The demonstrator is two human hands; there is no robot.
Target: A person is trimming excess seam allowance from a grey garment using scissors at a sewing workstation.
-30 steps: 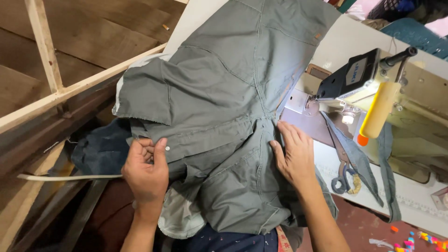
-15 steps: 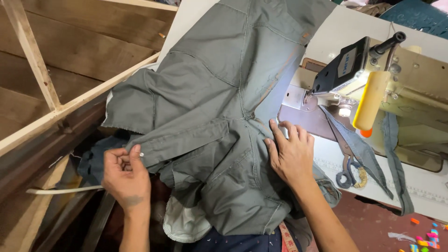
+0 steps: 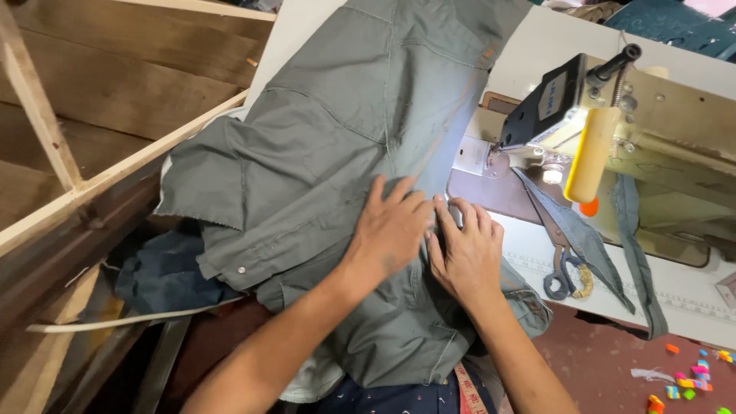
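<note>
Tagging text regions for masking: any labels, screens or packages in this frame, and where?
Panel: on the sewing machine head's end, upper right; dark rectangle with a pale, lit face.
Tape measure: bottom centre, below the grey garment; narrow orange strip with printed marks.
No packages or signs visible.

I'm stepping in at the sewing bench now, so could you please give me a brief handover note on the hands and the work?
Left hand: flat, palm down on the grey garment.
Right hand: flat on it too, beside the left, fingers near the sewing machine.
Garment lies over the table edge and lap, not yet under the needle.
Scissors lie on the table, right of the hands.
Done: cloth spread. Left: nothing stitched in view.
</note>
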